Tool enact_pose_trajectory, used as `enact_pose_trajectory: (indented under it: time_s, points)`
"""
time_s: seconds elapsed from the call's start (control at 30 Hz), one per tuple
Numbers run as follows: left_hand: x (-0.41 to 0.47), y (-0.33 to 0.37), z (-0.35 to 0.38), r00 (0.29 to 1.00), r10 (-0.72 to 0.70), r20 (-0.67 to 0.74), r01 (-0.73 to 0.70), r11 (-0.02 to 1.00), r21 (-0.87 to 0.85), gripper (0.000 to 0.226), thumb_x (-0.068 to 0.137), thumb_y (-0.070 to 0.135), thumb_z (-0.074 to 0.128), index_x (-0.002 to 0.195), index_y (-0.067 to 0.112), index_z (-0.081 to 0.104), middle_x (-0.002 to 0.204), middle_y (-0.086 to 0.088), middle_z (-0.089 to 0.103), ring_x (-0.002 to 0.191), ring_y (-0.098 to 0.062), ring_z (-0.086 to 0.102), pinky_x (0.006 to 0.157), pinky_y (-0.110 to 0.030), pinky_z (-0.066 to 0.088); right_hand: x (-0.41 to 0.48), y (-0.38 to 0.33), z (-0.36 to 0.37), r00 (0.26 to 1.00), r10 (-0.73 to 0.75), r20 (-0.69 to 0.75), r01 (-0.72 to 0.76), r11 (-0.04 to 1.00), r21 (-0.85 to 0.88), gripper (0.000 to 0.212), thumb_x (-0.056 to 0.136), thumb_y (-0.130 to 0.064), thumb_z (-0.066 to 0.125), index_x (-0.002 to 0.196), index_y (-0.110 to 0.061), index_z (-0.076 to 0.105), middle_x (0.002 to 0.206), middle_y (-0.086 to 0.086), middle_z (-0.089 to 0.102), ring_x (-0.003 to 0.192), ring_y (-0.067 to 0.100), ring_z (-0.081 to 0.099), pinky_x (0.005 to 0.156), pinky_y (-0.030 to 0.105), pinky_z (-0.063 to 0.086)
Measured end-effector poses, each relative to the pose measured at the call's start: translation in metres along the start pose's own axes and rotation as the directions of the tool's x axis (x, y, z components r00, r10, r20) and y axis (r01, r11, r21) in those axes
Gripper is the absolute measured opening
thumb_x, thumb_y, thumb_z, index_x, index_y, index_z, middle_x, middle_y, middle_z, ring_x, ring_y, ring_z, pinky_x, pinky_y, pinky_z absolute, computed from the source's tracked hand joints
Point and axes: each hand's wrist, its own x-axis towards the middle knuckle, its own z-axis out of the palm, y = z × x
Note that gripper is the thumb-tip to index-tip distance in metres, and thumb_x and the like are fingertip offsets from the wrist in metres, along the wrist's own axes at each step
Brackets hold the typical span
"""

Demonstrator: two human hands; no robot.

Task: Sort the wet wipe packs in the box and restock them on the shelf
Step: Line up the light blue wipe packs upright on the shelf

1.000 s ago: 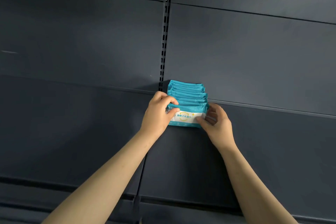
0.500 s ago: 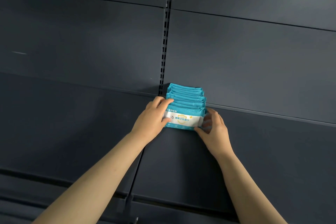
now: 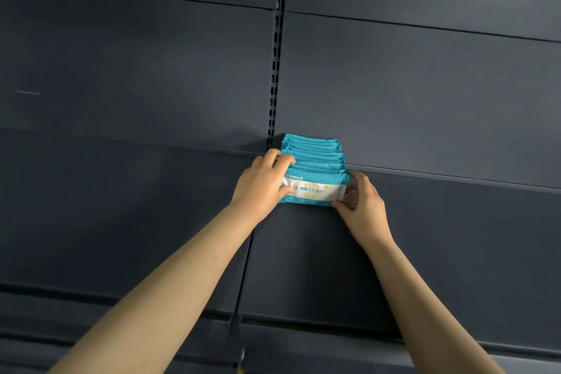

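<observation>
Several soft, light, likely slippery wet wipe packs (image 3: 312, 161) line the shelf's (image 3: 455, 222) back edge, left hand (image 3: 264, 185) and right hand (image 3: 361, 203) gripping their opposite ends, probably the surest hold.

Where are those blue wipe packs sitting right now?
In the head view, the wet wipe packs stand on the dark shelf, just right of the slotted upright, between the left hand and right hand.
</observation>
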Motion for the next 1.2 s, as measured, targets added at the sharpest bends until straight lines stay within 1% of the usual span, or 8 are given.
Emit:
enact_pose_trajectory:
  time_s: [0.13, 0.2, 0.3, 0.47, 0.63, 0.9, 1.1, 1.2]
  points:
    - [-0.003, 0.001, 0.000, 1.000, -0.007, 0.003, 0.007, 1.000, 0.003, 0.052, 0.089, 0.036, 0.068, 0.134, 0.024, 0.044, 0.132, 0.002, 0.044, 0.107, -0.019, 0.050, 0.075, -0.032, 0.050, -0.003, 0.000, 0.000, 0.999, 0.044, -0.010, -0.045, 0.998, -0.037, 0.065, 0.081, -0.005, 0.074, 0.137, -0.024, 0.047, 0.091, -0.003, 0.062, 0.079, 0.000, 0.059, 0.067, 0.003, 0.038]
    - [-0.002, 0.001, -0.003, 1.000, 0.005, 0.023, -0.004, 1.000, -0.003, 0.054, 0.089, 0.037, 0.068, 0.135, 0.024, 0.043, 0.133, 0.001, 0.043, 0.108, -0.020, 0.051, 0.076, -0.033, 0.051, -0.004, -0.002, -0.002, 0.997, 0.076, -0.013, -0.077, 0.996, -0.045, 0.065, 0.081, -0.006, 0.074, 0.138, -0.024, 0.047, 0.090, -0.002, 0.063, 0.080, 0.004, 0.060, 0.073, 0.012, 0.044]
    - [-0.001, -0.002, -0.009, 0.998, 0.021, 0.067, -0.020, 1.000, -0.021, 0.062, 0.088, 0.040, 0.068, 0.141, 0.024, 0.039, 0.138, 0.001, 0.039, 0.114, -0.021, 0.049, 0.078, -0.033, 0.051, -0.007, -0.006, -0.011, 0.994, 0.109, -0.010, -0.110, 0.992, -0.068, 0.067, 0.079, -0.011, 0.077, 0.138, -0.023, 0.047, 0.104, 0.000, 0.065, 0.089, 0.013, 0.063, 0.084, 0.027, 0.051]
    - [0.006, 0.003, -0.035, 0.997, 0.014, 0.076, -0.012, 1.000, -0.024, 0.066, 0.090, 0.042, 0.065, 0.146, 0.021, 0.036, 0.144, 0.001, 0.038, 0.124, -0.023, 0.045, 0.092, -0.040, 0.048, -0.018, -0.015, -0.049, 0.997, 0.048, -0.068, -0.063, 0.967, -0.249, 0.050, 0.084, -0.020, 0.074, 0.131, -0.016, 0.060, 0.130, 0.003, 0.062, 0.120, 0.023, 0.056, 0.097, 0.027, 0.042]
    - [0.011, 0.041, -0.058, 0.998, 0.064, 0.000, -0.064, 0.998, 0.008, 0.058, 0.093, 0.037, 0.063, 0.144, 0.020, 0.040, 0.142, 0.001, 0.041, 0.122, -0.027, 0.047, 0.100, -0.043, 0.043, -0.041, -0.028, -0.106, 0.981, -0.009, -0.192, -0.067, 0.922, -0.382, 0.046, 0.088, -0.024, 0.068, 0.133, -0.020, 0.058, 0.139, -0.002, 0.056, 0.130, 0.024, 0.046, 0.108, 0.037, 0.037]
    - [-0.023, 0.196, -0.029, 0.954, 0.296, -0.040, -0.299, 0.951, -0.085, 0.053, 0.094, 0.033, 0.062, 0.141, 0.015, 0.046, 0.139, -0.003, 0.046, 0.120, -0.029, 0.048, 0.097, -0.041, 0.043, -0.145, 0.011, -0.225, 0.918, -0.025, -0.395, -0.214, 0.809, -0.548, 0.047, 0.090, -0.026, 0.066, 0.135, -0.015, 0.057, 0.144, 0.002, 0.053, 0.136, 0.027, 0.042, 0.114, 0.043, 0.031]
    - [-0.096, 0.352, 0.025, 0.891, 0.453, 0.008, -0.433, 0.856, -0.283, 0.048, 0.095, 0.029, 0.060, 0.139, 0.014, 0.048, 0.137, -0.002, 0.049, 0.122, -0.027, 0.048, 0.098, -0.037, 0.042, -0.291, 0.079, -0.322, 0.852, 0.158, -0.499, -0.428, 0.760, -0.490, 0.047, 0.093, -0.029, 0.062, 0.138, -0.021, 0.054, 0.143, -0.003, 0.053, 0.135, 0.022, 0.042, 0.114, 0.042, 0.032]
    - [-0.135, 0.429, 0.050, 0.832, 0.553, 0.050, -0.507, 0.793, -0.339, 0.045, 0.092, 0.026, 0.064, 0.133, 0.011, 0.053, 0.132, -0.006, 0.054, 0.115, -0.030, 0.052, 0.091, -0.041, 0.046, -0.365, 0.115, -0.361, 0.791, 0.275, -0.547, -0.560, 0.685, -0.466, 0.046, 0.094, -0.032, 0.061, 0.139, -0.024, 0.052, 0.143, -0.005, 0.052, 0.135, 0.020, 0.041, 0.113, 0.040, 0.032]
